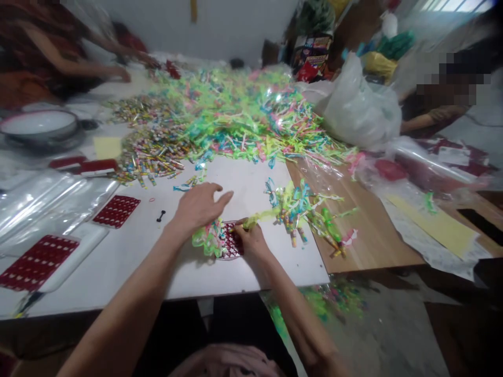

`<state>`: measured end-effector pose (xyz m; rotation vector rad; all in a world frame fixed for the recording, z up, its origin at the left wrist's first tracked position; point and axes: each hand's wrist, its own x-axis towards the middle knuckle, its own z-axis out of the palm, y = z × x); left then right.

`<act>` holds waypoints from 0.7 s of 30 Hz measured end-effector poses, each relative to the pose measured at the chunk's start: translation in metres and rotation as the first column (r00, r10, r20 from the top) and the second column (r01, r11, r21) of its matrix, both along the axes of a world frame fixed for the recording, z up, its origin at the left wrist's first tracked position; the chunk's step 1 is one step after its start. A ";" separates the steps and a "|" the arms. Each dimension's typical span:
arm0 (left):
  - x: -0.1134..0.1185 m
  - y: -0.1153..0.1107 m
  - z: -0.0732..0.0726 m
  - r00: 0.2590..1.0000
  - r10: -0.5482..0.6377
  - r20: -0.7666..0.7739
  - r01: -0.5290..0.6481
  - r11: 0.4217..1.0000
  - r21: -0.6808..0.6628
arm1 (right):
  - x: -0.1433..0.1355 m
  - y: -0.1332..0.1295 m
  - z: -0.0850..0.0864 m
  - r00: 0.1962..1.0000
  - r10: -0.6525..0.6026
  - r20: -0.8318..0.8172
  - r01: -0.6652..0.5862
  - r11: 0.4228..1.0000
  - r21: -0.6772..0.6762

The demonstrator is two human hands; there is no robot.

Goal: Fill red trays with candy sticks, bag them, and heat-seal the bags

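Observation:
My left hand [201, 205] hovers over the white table, its fingers stretched out and the thumb apart, with nothing visible in it. Just below it lies a dark red card [232, 246] with rows of pale-edged holes. Green and pink plastic ribbon pieces [208, 238] cover the card's left side. My right hand [253, 241] pinches a small stick with a yellow-green ribbon tail [265, 215] at the card's upper right. Its tip is partly hidden by my fingers. To the right lies a loose bunch of ribbon-tailed patterned sticks [293, 209].
A large heap of ribbon-tailed sticks [243, 125] spreads behind, with plain patterned sticks [151, 152] at its left. More red cards [39, 262] lie on the left by clear plastic bags [51, 196]. A white bag [359, 112] stands at the right. People sit at both sides.

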<state>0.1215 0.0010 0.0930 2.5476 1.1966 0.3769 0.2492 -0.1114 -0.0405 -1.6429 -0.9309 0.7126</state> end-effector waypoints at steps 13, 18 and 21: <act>0.005 -0.007 0.004 0.981 -0.109 -0.162 0.103 0.994 -0.045 | -0.023 0.042 0.028 0.549 0.469 0.692 -0.080 0.854 -0.514; 0.007 -0.005 0.002 0.964 -0.118 -0.237 0.121 0.993 -0.004 | 0.041 0.033 0.038 0.593 0.535 0.602 -0.081 0.783 -0.616; 0.007 -0.006 0.002 0.968 -0.098 -0.230 0.098 0.995 -0.010 | 0.089 0.024 0.042 0.570 0.312 0.760 0.323 0.765 -0.557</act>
